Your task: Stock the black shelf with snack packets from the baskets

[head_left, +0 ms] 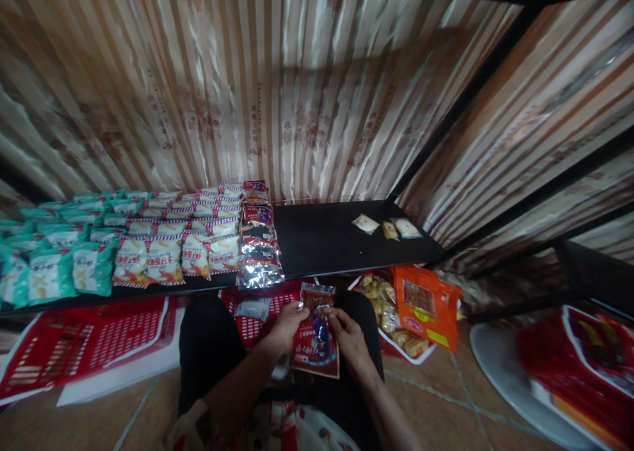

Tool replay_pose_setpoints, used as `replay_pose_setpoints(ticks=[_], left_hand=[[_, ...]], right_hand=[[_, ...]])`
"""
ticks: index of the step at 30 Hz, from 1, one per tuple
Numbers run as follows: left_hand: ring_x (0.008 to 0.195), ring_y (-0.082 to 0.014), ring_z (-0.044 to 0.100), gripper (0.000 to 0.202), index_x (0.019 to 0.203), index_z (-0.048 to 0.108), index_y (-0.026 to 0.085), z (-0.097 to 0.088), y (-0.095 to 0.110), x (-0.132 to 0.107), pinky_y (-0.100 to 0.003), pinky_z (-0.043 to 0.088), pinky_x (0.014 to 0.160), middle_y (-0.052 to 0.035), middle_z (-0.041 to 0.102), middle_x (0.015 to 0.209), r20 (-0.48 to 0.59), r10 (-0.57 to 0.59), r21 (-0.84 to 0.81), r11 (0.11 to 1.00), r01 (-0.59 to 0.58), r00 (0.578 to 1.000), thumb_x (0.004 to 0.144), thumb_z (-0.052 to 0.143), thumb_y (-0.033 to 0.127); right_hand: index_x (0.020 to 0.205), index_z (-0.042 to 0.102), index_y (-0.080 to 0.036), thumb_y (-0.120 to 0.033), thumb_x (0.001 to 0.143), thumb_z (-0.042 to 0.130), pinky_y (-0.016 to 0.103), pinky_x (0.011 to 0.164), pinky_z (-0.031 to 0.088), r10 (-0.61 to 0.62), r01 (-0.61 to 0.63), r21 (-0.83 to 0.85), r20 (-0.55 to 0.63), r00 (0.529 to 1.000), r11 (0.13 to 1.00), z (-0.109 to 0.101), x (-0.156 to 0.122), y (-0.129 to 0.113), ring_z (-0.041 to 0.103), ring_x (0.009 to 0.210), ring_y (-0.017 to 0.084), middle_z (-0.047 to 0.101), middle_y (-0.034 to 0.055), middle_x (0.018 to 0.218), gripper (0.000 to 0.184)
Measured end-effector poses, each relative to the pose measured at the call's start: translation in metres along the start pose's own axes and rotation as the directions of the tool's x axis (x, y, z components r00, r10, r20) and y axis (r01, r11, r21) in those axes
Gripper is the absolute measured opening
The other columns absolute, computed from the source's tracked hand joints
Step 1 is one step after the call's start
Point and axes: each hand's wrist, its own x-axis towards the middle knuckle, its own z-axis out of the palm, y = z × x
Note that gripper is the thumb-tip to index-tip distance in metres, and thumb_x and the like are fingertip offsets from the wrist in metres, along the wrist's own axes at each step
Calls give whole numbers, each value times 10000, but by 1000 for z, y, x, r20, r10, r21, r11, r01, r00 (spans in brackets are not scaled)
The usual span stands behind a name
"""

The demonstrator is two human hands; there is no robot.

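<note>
Between my knees, my left hand (287,322) and my right hand (347,332) both grip a dark red printed snack bag (312,348). The left fingers pinch its left edge near the top. My right thumb and fingers close on the bag's upper right side, around a shiny patch. Whether the bag is sealed or torn, I cannot tell. Just beyond my hands, a column of similar dark red packets (258,243) stands on the black shelf (321,236), with silvery ends at the front.
White-and-red packets (166,259) and teal packets (52,273) fill the shelf's left. Small packets (366,224) lie at its right. Below are red baskets (106,339), an orange bag (423,306) over yellow-wrapped snacks (384,306), and a grey stool (488,358) at right.
</note>
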Motion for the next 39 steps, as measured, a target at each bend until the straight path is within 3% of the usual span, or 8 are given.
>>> replay_pose_setpoints(ticks=[4,11,18,24,27,31,35,39], left_hand=[[571,-154,610,321,817,581,135,7,10,-6,-326,496,665,-18,645,662,-1,5,-15,1000,-5,1000,564,755,226],[535,-151,602,283,854,574,132,15,24,-10,-313,496,613,-14,628,618,-15,-11,40,999,11,1000,620,719,197],[628,-160,646,594,1253,443,179,20,39,-14,-323,511,684,-28,682,769,-13,-6,52,999,6,1000,689,600,80],[668,-167,651,280,976,628,113,18,55,-28,-263,474,662,-85,693,799,86,-20,114,993,10,996,699,633,148],[602,-176,643,214,930,637,96,15,59,-32,-257,443,580,-97,685,698,78,-22,149,989,10,997,759,598,218],[542,-161,632,236,831,621,47,15,68,-35,-242,430,532,-125,677,639,18,-65,112,992,62,998,821,411,154],[548,-169,643,315,841,606,36,12,80,-38,-237,431,531,-146,683,654,34,-102,60,993,100,994,860,341,206],[578,-189,653,412,888,598,24,6,88,-42,-251,439,553,-168,688,680,77,-89,19,996,88,993,900,283,288]], right_hand=[[888,679,-183,-536,672,608,322,628,488,31,-32,24,47,998,999,-5,-2,-15,626,693,221,706,63,806,420],[1010,684,-183,-384,699,535,397,877,468,13,-17,24,159,987,1000,-15,-4,-41,634,937,257,716,70,946,398],[1108,659,-228,-324,731,557,375,962,419,-249,301,-198,251,935,933,-23,2,-48,574,1068,224,646,61,1145,402],[900,735,-258,-401,782,554,316,715,469,-426,479,-363,221,877,799,-16,12,-59,579,766,200,625,52,775,260],[726,737,-246,-463,780,560,305,651,444,-475,496,-441,166,864,748,-12,16,-70,534,693,187,563,52,720,285],[636,707,-231,-502,791,548,331,718,441,-554,550,-481,150,819,682,-6,23,-80,533,775,207,567,68,781,350],[708,704,-222,-495,802,539,354,851,428,-575,585,-401,160,802,705,3,28,-86,547,941,230,614,84,953,333],[757,667,-204,-520,827,482,301,778,446,-495,532,-284,197,846,798,14,29,-89,574,804,192,643,51,839,373]])
